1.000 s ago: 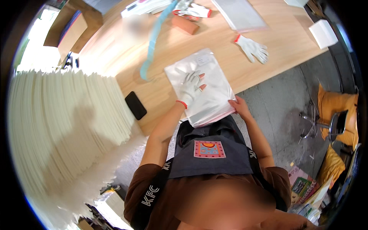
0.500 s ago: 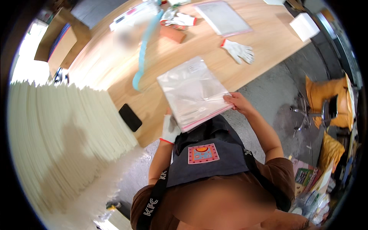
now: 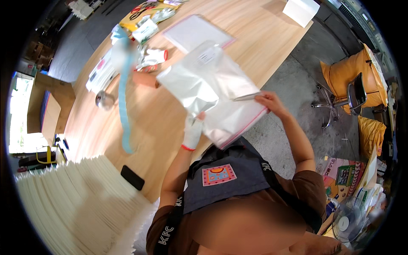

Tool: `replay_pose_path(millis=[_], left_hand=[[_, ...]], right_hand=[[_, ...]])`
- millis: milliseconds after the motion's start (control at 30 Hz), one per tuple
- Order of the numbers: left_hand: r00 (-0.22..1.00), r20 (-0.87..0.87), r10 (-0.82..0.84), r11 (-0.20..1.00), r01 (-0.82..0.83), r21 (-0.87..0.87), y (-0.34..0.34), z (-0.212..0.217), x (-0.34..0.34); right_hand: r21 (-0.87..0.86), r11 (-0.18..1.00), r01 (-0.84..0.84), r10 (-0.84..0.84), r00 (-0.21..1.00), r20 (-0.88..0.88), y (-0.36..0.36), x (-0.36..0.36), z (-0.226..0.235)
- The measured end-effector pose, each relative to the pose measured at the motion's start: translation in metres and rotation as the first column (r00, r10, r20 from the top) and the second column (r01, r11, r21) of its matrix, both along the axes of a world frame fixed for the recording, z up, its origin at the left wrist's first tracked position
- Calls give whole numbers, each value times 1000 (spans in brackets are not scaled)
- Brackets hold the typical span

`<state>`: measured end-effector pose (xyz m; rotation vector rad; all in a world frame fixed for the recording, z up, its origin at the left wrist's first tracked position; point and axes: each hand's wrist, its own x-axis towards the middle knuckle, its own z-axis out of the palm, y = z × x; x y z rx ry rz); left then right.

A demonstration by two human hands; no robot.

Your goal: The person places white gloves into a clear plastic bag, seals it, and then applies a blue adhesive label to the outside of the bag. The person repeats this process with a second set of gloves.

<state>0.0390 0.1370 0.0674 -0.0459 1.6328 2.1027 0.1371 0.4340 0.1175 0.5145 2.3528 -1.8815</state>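
Note:
A stack of clear plastic bags (image 3: 240, 117) with a pink edge is held in front of my apron, over the table's near edge. My left hand (image 3: 194, 127) wears a white glove with a red cuff, its bare thumb pressing on top of the bags. The fingers beneath are hidden. My bare right hand (image 3: 272, 103) pinches the right edge of the bags. Light glares off the creased plastic. Another flat pack of clear bags (image 3: 193, 34) with a pink edge lies farther back on the table.
Tall white sheet stacks (image 3: 76, 199) stand at lower left beside a black phone (image 3: 132, 177). A blurred light-blue strip (image 3: 123, 102) crosses the view. White gloves (image 3: 155, 56), a metal can (image 3: 104, 100) and a white box (image 3: 301, 12) sit on the table. A chair (image 3: 356, 93) stands right.
The view has turned, so the table's contents appear shifted left. My left thumb has come onto the top of the bags. The loose glove on the right no longer shows.

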Motion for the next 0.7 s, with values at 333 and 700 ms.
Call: replay_pose_path(millis=[333, 700], left_hand=[[927, 186, -326, 935, 287, 208, 290, -44, -58], [587, 576, -569, 731, 681, 28, 256, 61, -147]], right_hand=[[165, 978, 127, -128, 992, -9, 250, -16, -3], [61, 978, 198, -206, 958, 197, 337, -10, -88]])
